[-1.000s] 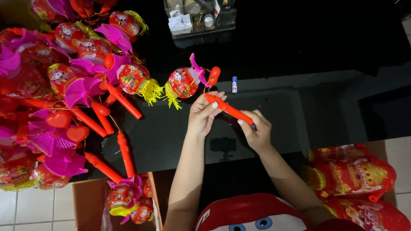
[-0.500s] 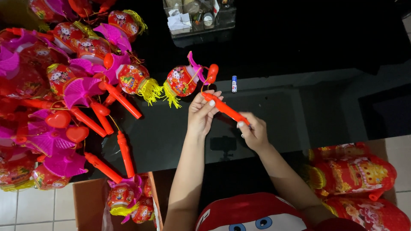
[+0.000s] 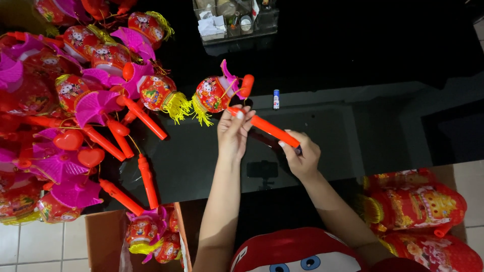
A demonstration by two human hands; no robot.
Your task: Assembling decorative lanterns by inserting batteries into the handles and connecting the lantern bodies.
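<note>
Over a glossy black table (image 3: 363,65) I hold a toy lantern by its red stick handle (image 3: 269,128). My left hand (image 3: 233,132) pinches the handle's upper end, near where the round red lantern (image 3: 212,94) with pink fins and a yellow tassel hangs. My right hand (image 3: 301,157) grips the handle's lower end. The lantern lies close to the table surface, just right of a big heap of similar lanterns (image 3: 75,100).
A small white and blue battery (image 3: 276,99) stands on the table right of the lantern. A clear organiser box (image 3: 234,20) sits at the far edge. A cardboard box (image 3: 146,236) with lanterns is at lower left. More packed lanterns (image 3: 418,206) lie at lower right.
Both hands stay on the handle. My right hand has slid slightly along its lower end, and the lantern has barely moved.
</note>
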